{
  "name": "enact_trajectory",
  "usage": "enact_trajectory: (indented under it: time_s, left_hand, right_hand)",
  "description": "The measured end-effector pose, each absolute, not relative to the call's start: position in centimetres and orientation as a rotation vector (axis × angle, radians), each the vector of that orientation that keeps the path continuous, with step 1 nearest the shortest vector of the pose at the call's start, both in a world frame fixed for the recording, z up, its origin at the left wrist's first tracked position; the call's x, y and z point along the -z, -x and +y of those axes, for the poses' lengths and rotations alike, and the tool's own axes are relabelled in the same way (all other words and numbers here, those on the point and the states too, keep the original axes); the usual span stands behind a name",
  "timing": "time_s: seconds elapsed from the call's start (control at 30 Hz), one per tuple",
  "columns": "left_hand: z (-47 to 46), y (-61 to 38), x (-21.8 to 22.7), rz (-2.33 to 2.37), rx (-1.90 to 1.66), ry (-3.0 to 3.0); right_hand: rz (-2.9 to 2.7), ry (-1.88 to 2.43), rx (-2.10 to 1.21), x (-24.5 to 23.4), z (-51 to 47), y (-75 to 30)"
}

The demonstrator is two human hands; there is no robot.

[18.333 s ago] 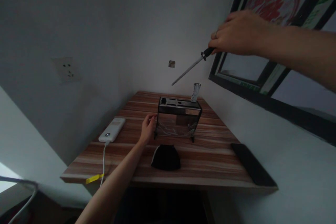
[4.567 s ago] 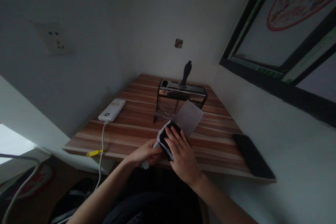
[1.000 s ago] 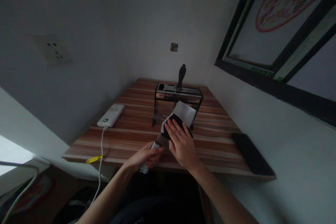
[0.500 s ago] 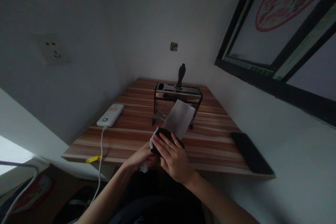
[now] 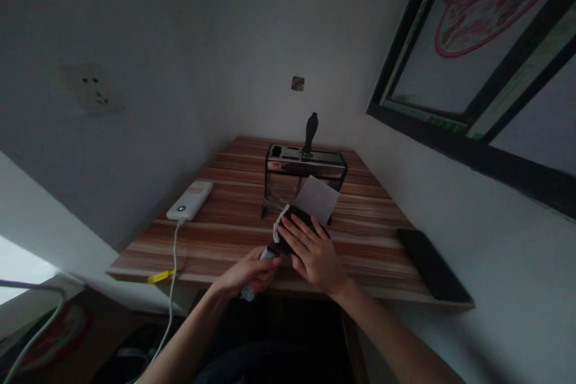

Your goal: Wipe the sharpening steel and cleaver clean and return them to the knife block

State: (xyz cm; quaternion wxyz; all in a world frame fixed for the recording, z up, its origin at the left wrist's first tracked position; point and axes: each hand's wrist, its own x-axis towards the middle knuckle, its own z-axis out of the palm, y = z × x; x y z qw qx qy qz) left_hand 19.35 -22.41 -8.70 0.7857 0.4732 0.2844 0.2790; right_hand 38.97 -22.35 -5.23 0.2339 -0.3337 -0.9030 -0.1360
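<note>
A cleaver with a broad grey blade (image 5: 318, 197) points away from me over the table's front part. My left hand (image 5: 249, 273) is closed around its handle (image 5: 269, 252), which looks wrapped in clear plastic. Across the blade's lower part lies a black cloth (image 5: 288, 246) with a pale edge. My right hand (image 5: 317, 255) presses this cloth to the blade, fingers fairly straight on top; its thumb is lower, near the blade's edge. Just behind the blade tip stands a knife rack (image 5: 310, 159) with a black-handled tool (image 5: 311, 132) upright in it.
A white power bank (image 5: 191, 199) with a white cable (image 5: 174, 252) lies at the left of the wood-grain table (image 5: 225, 216). A yellow tag (image 5: 161, 276) is near the front left edge. On the right rests a black phone (image 5: 432, 264). Walls close in both sides.
My right hand and the black cloth have slid up the blade, away from the handle, covering more of it. The handle's upper end now shows. My left hand keeps its grip.
</note>
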Motion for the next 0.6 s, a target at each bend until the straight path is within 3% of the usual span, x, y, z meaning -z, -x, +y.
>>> enact_trajectory:
  time_s: [0.6]
  left_hand:
    - [-22.6,-19.4,8.4,0.572,-0.605,-1.005]
  right_hand:
    - [-2.403,0.939,0.467,1.0,-17.3,-43.1]
